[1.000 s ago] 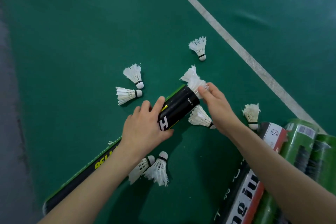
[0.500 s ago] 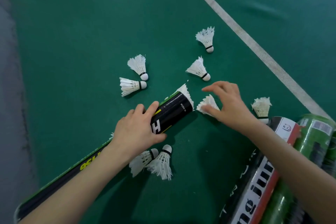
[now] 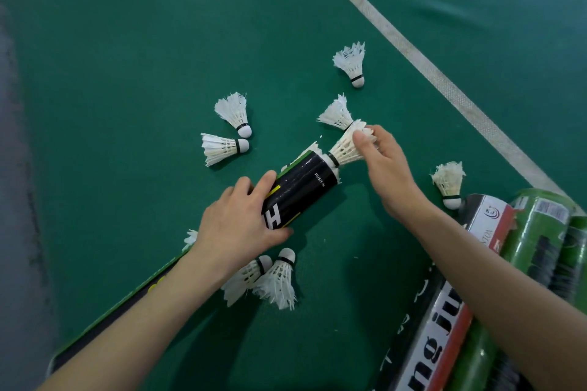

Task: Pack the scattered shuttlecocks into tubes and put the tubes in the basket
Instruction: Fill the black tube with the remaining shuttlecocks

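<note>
A long black and green tube [image 3: 303,186] lies slanted on the green court floor, its open end toward the upper right. My left hand [image 3: 235,225] grips it near that end. My right hand [image 3: 382,168] pinches a white shuttlecock [image 3: 346,147] by its feathers, cork first at the tube's mouth, where feathers of another one stick out. Loose shuttlecocks lie around: one [image 3: 336,113] just behind the held one, one [image 3: 351,63] farther up, two [image 3: 233,113] [image 3: 222,147] at the left, two [image 3: 276,279] [image 3: 243,278] under my left wrist, one [image 3: 449,182] at the right.
Several other tubes lie at the lower right: a black, white and red one [image 3: 444,311] and green ones [image 3: 536,238], partly under my right forearm. A white court line [image 3: 422,57] runs diagonally across the upper right. A grey strip [image 3: 19,232] borders the floor on the left.
My right hand picked a shuttlecock up off the floor beside the tube and brought it to the tube's mouth. My left hand kept its grip on the tube.
</note>
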Available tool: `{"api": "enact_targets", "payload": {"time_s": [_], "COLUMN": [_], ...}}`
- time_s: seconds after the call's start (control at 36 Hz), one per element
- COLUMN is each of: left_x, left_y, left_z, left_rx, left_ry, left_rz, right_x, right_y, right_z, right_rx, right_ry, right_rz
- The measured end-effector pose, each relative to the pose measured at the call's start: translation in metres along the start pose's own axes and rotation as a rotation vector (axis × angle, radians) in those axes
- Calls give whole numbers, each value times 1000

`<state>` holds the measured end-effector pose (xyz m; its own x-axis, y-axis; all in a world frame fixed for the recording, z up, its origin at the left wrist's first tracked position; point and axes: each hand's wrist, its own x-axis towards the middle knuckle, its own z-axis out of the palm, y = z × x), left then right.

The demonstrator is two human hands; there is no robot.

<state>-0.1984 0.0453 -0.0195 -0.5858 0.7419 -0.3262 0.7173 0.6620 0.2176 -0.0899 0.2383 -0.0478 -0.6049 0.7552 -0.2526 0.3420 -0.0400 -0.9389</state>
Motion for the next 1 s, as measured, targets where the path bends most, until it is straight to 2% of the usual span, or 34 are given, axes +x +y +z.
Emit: {"api": "enact_targets", "payload": {"time_s": [0.11,0.28,0.39,0.47,0.53,0.58,0.67,0.81,1.0], "left_x": [-1,1,3,5,8,10,12,11,11], "left_y": [1,-1,-8,-16,-24,-31,-40,-48,-50], "left_z": [-3,-7,-7,-8,-10,-12,-12,-5,-5], "left_rx": [-1,-46,-24,11,20,14,22,39,69], "left_ry": [33,77,60,42,47,60,66,20,35], "left_rz": [33,56,28,-27,-79,-122,-155,-189,-170], "right_x": [-8,-28,-25,-16,-5,7,17,18,19], "right_y": [-2,7,5,-1,3,12,22,27,27], "right_z": [9,28,32,35,39,42,48,62,52], "right_rx": [77,146,233,227,79,-125,-330,-320,-343], "right_ry": [-12,-310,-448,-306,-114,-30,-34,-87,13], "right_rz": [-63,-98,-3,39,17,-1,-26,91,57]}}
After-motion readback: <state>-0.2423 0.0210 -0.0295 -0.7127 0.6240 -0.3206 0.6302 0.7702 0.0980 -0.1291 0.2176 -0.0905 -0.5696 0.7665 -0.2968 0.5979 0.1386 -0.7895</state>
